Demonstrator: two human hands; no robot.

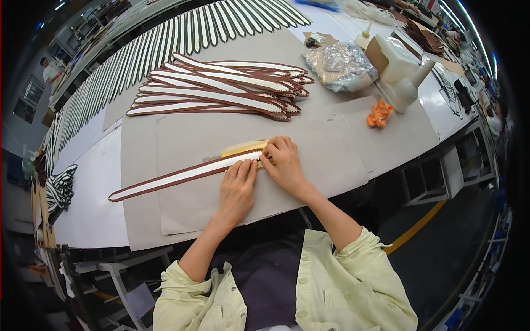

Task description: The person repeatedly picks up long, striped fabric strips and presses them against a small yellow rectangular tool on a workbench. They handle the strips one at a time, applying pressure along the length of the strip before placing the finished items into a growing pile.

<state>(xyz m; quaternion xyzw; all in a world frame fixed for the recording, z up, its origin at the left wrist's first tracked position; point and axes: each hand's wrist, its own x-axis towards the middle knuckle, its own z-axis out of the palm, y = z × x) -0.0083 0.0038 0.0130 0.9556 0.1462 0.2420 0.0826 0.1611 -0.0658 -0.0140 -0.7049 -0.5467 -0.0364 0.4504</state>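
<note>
A long white strip with brown edges (182,180) lies slantwise on the table before me, its pointed tip at the left. Both hands are at its right end. My left hand (236,190) has its fingers bent together and pressed on the strip's lower edge. Close beside it, my right hand (284,165) pinches the end of the strip between thumb and fingers. A flat yellow piece (234,149) shows just behind that end, partly covered by the strip and my right hand. The fingers hide the fine detail of the strip's end.
Beyond my hands lies a pile of similar brown-edged strips (215,91). Dark-edged white strips (165,47) stand in a long row at the back. On the right are a plastic-wrapped bundle (341,65), a whitish squeeze bottle (407,91) and a crumpled orange piece (380,113).
</note>
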